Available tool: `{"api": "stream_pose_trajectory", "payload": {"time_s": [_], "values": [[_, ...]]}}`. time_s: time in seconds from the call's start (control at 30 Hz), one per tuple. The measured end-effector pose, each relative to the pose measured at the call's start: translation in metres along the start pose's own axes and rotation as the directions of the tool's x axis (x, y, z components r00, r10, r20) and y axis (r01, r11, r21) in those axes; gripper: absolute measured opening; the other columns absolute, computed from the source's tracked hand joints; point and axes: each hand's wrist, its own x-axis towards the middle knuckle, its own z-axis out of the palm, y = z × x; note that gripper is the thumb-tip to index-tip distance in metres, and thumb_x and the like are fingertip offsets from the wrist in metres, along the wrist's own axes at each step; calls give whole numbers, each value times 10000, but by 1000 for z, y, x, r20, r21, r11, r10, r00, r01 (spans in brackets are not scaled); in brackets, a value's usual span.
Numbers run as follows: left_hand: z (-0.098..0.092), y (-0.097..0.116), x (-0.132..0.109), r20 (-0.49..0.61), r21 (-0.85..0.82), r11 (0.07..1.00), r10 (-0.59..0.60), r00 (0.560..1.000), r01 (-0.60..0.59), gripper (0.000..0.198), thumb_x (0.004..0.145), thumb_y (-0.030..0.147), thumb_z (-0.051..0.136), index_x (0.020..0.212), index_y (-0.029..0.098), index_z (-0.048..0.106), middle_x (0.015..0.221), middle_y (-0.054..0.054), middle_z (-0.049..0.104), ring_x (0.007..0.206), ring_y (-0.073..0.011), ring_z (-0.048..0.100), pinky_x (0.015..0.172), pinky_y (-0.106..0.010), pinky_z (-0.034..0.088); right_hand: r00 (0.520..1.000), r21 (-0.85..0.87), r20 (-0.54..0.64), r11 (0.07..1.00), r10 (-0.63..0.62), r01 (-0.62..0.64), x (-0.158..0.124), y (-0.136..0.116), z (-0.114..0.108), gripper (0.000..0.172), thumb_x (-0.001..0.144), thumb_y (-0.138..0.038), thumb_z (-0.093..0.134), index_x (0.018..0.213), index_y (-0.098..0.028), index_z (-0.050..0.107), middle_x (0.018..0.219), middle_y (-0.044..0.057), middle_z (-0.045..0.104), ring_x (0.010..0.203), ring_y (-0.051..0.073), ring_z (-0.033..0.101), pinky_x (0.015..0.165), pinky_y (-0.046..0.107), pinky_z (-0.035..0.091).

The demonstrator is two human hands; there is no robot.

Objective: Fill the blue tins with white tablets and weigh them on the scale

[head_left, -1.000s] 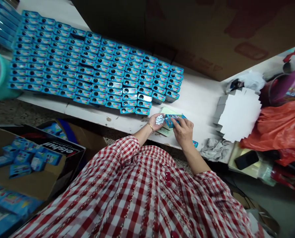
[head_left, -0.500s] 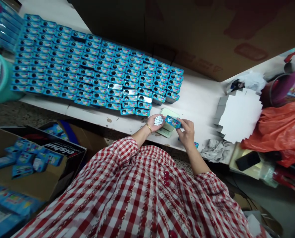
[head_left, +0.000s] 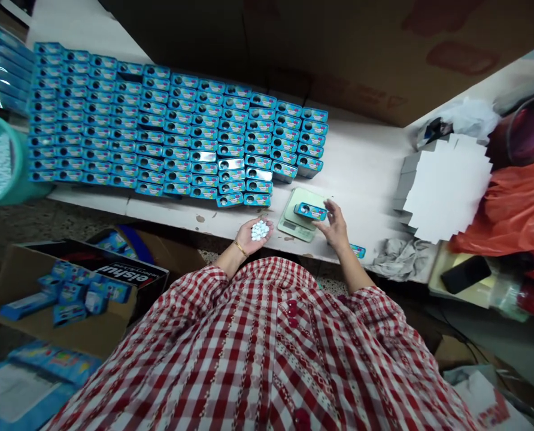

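Observation:
My left hand is palm up and cupped, with a small heap of pale white candies in it. A small light-green weighing scale lies on the table to its right. On the scale's platform sits a blue tin with a round hole at one end of its top. Close by the tin's right end is my right hand, thumb and fingers spread apart. Whether a fingertip still touches the tin is hard to tell. Another blue tin lies partly behind my right wrist.
Rows of blue tins cover the table's left. A green tub of pale candies stands far left. Behind rises a large cardboard box. To the right are white cartons, crumpled cloth and a phone.
My right hand has set the blue tin upright on the scale and its fingers have spread. My left hand has drawn back left, away from the scale, still with the candies.

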Motion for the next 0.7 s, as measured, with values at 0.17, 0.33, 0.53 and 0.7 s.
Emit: {"api": "stream_pose_trajectory", "payload": {"time_s": [0.17,0.33,0.53,0.7], "values": [[-18,6,-6,-71,-16,1000,19,997,-20,219,827,177,434,723,102,612,703,-103,666,677,-180,648,585,-274,531,958,17,-282,999,49,-46,-24,-9,-19,574,728,-366,591,1252,-249,388,1258,83,467,1085,183,505,904,395,436],[-24,8,-6,-111,-32,999,20,994,-24,190,814,166,455,729,102,612,713,-106,663,686,-181,647,585,-279,533,883,80,-464,996,70,-37,-37,-6,-14,459,737,-339,580,1172,-232,478,1127,58,536,950,152,558,832,354,474],[-21,9,-7,-93,-23,999,32,995,-35,182,807,165,460,730,105,614,710,-105,659,686,-178,644,582,-277,529,884,27,-465,999,44,-36,-31,-3,-18,449,729,-336,590,1151,-220,491,1115,62,539,931,151,561,820,355,482],[-16,7,-9,-91,-23,999,28,995,-30,187,810,168,457,729,102,612,697,-103,657,685,-175,642,586,-271,528,912,-119,-406,993,-54,5,-25,-14,-21,476,729,-341,598,1177,-238,474,1143,60,514,961,166,551,838,370,474]]}}
